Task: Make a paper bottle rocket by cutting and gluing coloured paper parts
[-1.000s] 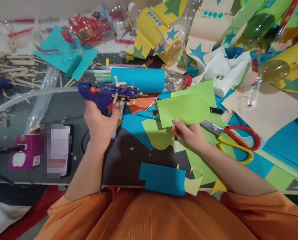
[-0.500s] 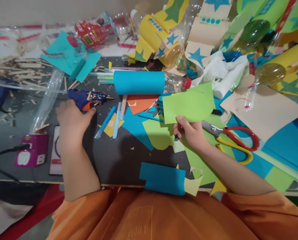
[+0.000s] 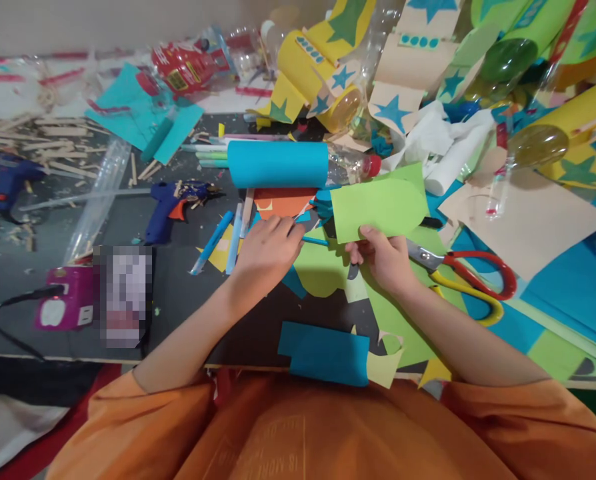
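My right hand [image 3: 385,260] pinches the lower edge of a light green piece of paper [image 3: 378,207], thumb on top. My left hand [image 3: 273,247] is curled over the left end of a thin blue pen-like stick [image 3: 316,241]; its fingertips are partly hidden. Green paper scraps [image 3: 323,270] lie beneath both hands. Beside my right wrist are large scissors [image 3: 428,257] with one red and one yellow handle. A blue glue gun [image 3: 163,210] with an orange trigger lies left of my left hand.
A bottle wrapped in blue paper [image 3: 278,164] lies behind my hands. Paper-covered bottles [image 3: 298,67] crowd the back right. A second glue gun [image 3: 8,183], a purple power box [image 3: 63,303] and wooden sticks [image 3: 63,133] are on the left. Blue paper [image 3: 328,353] lies along the front edge.
My left hand has left the glue gun and moved right to the thin blue stick. The glue gun now lies turned, its handle toward me. The green paper has shifted slightly right.
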A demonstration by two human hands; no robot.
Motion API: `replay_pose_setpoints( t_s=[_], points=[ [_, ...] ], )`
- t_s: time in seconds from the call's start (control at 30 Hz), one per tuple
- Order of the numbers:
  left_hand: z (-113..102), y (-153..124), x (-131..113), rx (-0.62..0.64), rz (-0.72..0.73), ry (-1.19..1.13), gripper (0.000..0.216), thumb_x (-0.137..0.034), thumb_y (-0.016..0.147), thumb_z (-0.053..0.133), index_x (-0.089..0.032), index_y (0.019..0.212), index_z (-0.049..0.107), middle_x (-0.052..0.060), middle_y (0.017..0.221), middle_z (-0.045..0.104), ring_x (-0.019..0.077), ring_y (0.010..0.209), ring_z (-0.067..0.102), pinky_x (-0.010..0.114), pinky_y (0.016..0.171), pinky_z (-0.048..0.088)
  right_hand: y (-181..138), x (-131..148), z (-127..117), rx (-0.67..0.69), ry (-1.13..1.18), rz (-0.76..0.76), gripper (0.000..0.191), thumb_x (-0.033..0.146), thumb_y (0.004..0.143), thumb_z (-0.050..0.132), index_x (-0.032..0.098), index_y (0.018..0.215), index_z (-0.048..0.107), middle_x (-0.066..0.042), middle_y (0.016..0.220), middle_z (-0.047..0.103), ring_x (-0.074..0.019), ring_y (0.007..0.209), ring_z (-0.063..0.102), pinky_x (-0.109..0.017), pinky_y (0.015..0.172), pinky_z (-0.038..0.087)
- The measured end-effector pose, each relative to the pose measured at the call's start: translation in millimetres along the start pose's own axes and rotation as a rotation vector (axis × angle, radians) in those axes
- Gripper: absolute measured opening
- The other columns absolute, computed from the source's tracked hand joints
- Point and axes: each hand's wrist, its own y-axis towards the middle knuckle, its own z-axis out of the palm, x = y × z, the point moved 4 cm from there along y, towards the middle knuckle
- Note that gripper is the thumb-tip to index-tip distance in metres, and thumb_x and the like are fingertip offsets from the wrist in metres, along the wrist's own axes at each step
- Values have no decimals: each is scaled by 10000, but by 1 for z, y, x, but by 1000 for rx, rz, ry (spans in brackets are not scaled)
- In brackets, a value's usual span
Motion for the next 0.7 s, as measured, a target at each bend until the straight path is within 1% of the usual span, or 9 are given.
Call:
replay_pose_setpoints(
  t_s=[0.1,0.17,0.23,0.3,0.37,0.43,0.5,0.57,0.7],
  points=[
    [-5,4,6,32,-19,-114,193,-188,965,461,-160,893,638,114,838,673,271,845,638,364,687,469,3,1,-2,-76,89,1,330,356,705,712,210,450,564,-15,467,599,-102,424,504,-261,446,460],
    [-15,6,14,-26,-161,-366,159,-239,976,468,-178,904,596,80,832,662,226,790,630,330,661,465,4,2,-3,-118,127,-15,278,347,656,721,209,466,571,-7,464,592,-104,397,490,-267,408,442],
    [-18,8,19,-128,-322,-705,145,-302,987,467,-204,950,566,39,834,659,178,757,628,291,649,474,4,3,-3,-127,123,-31,271,346,641,724,210,467,567,-7,468,594,-110,395,500,-280,412,463],
    [-8,11,14,-172,-405,-1051,156,-364,965,513,-218,968,567,21,824,677,154,750,643,261,627,484,2,3,-2,-101,85,-33,306,348,657,731,216,450,549,-14,470,598,-132,437,561,-298,467,519],
    [9,14,6,-181,-483,-1367,220,-418,920,584,-214,1003,584,35,869,712,145,756,662,244,594,492,-1,2,-1,-60,49,-17,337,356,690,727,224,437,549,-20,461,594,-170,531,646,-319,567,574],
    [25,16,-1,-195,-532,-1600,333,-461,843,689,-213,1044,596,44,902,727,147,756,681,240,584,509,-4,-1,0,-10,33,7,339,361,729,707,227,443,582,-30,463,605,-199,627,700,-337,668,600],
    [35,16,-4,-209,-542,-1718,429,-479,766,775,-216,1059,604,40,913,727,154,776,699,251,633,546,-6,-2,2,41,16,17,333,369,762,691,225,468,626,-42,494,641,-210,677,718,-350,715,604],
    [40,16,-3,-213,-527,-1762,473,-491,721,813,-218,1052,612,34,913,721,160,794,708,272,693,578,-7,-1,3,81,-21,5,334,392,780,702,222,497,651,-47,528,670,-215,689,721,-361,717,605],
    [40,14,-1,-221,-474,-1764,441,-480,710,820,-209,999,627,24,877,697,156,787,704,278,710,595,-8,1,6,122,-83,-19,339,452,781,740,203,560,678,-56,576,696,-228,704,736,-369,689,610]
  ],
)
